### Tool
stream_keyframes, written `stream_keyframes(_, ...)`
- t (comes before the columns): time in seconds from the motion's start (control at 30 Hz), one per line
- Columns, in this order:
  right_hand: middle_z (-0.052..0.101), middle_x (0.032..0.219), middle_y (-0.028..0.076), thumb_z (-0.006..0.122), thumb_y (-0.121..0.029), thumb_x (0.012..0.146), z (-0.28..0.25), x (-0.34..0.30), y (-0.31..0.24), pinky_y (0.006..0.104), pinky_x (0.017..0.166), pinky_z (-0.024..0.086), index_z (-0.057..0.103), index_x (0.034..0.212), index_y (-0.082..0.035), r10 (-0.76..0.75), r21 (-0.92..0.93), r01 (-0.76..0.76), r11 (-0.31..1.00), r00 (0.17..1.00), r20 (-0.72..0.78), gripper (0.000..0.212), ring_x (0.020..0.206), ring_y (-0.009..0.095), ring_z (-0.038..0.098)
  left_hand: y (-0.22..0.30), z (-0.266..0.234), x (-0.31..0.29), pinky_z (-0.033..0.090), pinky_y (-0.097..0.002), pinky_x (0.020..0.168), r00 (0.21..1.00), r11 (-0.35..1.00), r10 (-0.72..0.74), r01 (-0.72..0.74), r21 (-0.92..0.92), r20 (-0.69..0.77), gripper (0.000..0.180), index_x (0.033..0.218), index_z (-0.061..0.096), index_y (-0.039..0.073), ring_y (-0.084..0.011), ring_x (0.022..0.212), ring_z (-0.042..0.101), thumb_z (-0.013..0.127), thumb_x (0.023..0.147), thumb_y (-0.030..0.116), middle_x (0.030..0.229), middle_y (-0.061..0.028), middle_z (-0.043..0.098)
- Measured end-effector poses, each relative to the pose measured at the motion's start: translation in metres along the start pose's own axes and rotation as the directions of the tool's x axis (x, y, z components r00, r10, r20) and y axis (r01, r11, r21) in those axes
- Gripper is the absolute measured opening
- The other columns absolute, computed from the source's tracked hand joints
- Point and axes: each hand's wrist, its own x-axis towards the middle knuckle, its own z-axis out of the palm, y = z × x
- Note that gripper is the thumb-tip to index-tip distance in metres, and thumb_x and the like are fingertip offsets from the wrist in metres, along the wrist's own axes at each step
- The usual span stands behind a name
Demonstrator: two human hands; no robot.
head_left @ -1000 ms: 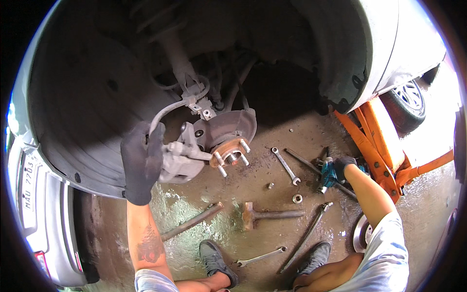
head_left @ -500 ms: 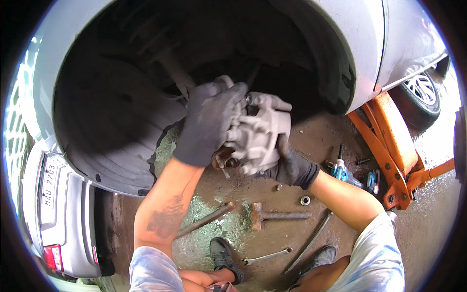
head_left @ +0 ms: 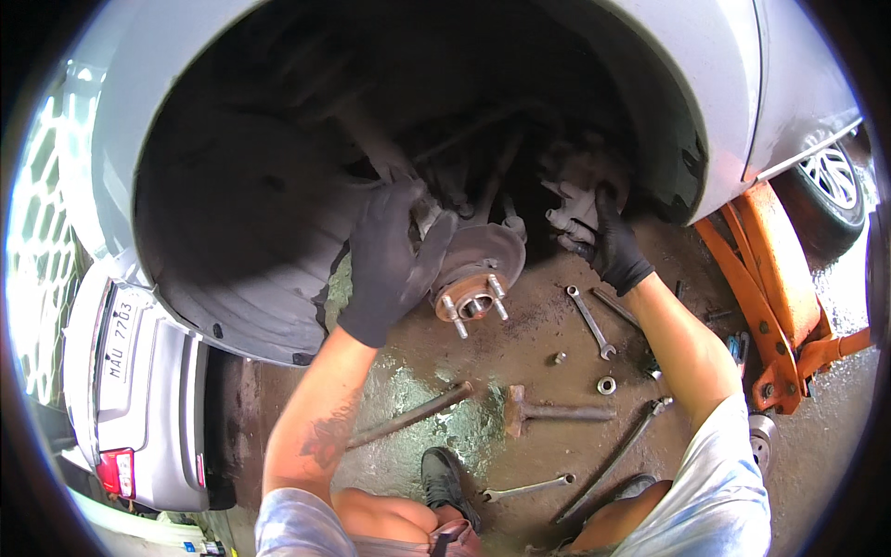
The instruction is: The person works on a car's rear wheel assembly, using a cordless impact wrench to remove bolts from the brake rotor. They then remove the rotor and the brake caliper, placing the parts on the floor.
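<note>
In the wheel arch, my gloved right hand [head_left: 617, 243] is closed around a grey brake caliper [head_left: 574, 200], holding it to the right of the wheel hub [head_left: 467, 295]. Several studs stick out of the rusty hub, and a round backing plate [head_left: 494, 249] sits behind it. My gloved left hand [head_left: 392, 251] is at the left of the hub, beside the lower end of the strut [head_left: 371, 139]. Its fingers are stretched upward with the thumb apart. A bit of light metal shows between thumb and fingers; whether they touch it is hard to tell in the shadow.
On the wet floor lie a hammer [head_left: 566, 411], a pipe [head_left: 413, 416], two combination wrenches [head_left: 591, 323], a long bar [head_left: 613, 461] and a nut or socket [head_left: 606, 385]. An orange jack [head_left: 766, 269] and a wheel [head_left: 829, 195] stand right; a silver car [head_left: 139, 399] is left.
Both hands were together on the caliper in front of the hub. The right hand has carried it right and deeper into the arch; the left has let go, and the hub now shows.
</note>
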Motion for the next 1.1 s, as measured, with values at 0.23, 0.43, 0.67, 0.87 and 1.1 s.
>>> stream_keyframes(0.23,0.063,0.116,0.004,0.051,-0.055,0.095,-0.038,0.058,0.045,0.0302,0.070,0.053,0.052,0.131,-0.014,-0.040,-0.066,0.039,0.997,0.999,-0.015,0.054,0.104,0.019,0.065,-0.025,0.063,-0.064,0.043,-0.0442,0.096,0.973,0.977,-0.213,0.215,0.012,-0.088,0.054,0.124,0.048,-0.003,-0.0377,0.112,0.053,0.073,0.084,0.024,0.121,-0.0239,0.050)
stream_keyframes(0.43,0.063,0.112,0.004,0.058,-0.050,0.093,-0.074,0.088,0.079,0.0317,0.070,0.054,0.054,0.126,-0.016,-0.056,-0.197,0.008,0.980,0.969,-0.239,0.048,0.093,0.019,0.066,-0.025,0.076,-0.068,0.045,-0.0431,0.094,0.945,0.940,-0.313,0.294,-0.173,-0.098,0.060,0.127,0.043,-0.003,-0.0359,0.110,0.052,0.075,0.082,0.022,0.124,-0.0228,0.043)
stream_keyframes(0.67,0.066,0.106,0.003,0.059,-0.058,0.089,-0.086,0.102,0.109,0.0344,0.072,0.057,0.056,0.124,-0.017,0.021,-0.129,-0.075,0.989,0.924,-0.381,0.054,0.087,0.020,0.067,-0.025,0.077,-0.067,0.046,-0.0428,0.089,0.934,0.922,-0.350,0.330,-0.203,-0.073,0.059,0.125,0.043,-0.003,-0.0370,0.107,0.053,0.075,0.081,0.020,0.123,-0.0231,0.043)
stream_keyframes(0.87,0.068,0.100,0.001,0.051,-0.067,0.088,-0.093,0.113,0.144,0.0307,0.064,0.054,0.060,0.119,-0.014,0.127,0.060,-0.113,0.992,0.935,-0.332,0.062,0.082,0.017,0.067,-0.030,0.077,-0.065,0.046,-0.0422,0.087,0.946,0.936,-0.311,0.289,-0.200,-0.088,0.057,0.124,0.043,-0.004,-0.0370,0.104,0.053,0.074,0.081,0.017,0.121,-0.0232,0.043)
stream_keyframes(1.1,0.070,0.098,0.001,0.041,-0.075,0.087,-0.129,0.129,0.179,0.0273,0.058,0.052,0.063,0.117,-0.014,0.189,0.081,-0.177,0.981,0.967,-0.169,0.072,0.078,0.013,0.067,-0.031,0.082,-0.064,0.046,-0.0413,0.090,0.943,0.936,-0.311,0.284,-0.208,-0.114,0.059,0.126,0.041,-0.006,-0.0348,0.108,0.051,0.074,0.080,0.014,0.123,-0.0225,0.043)
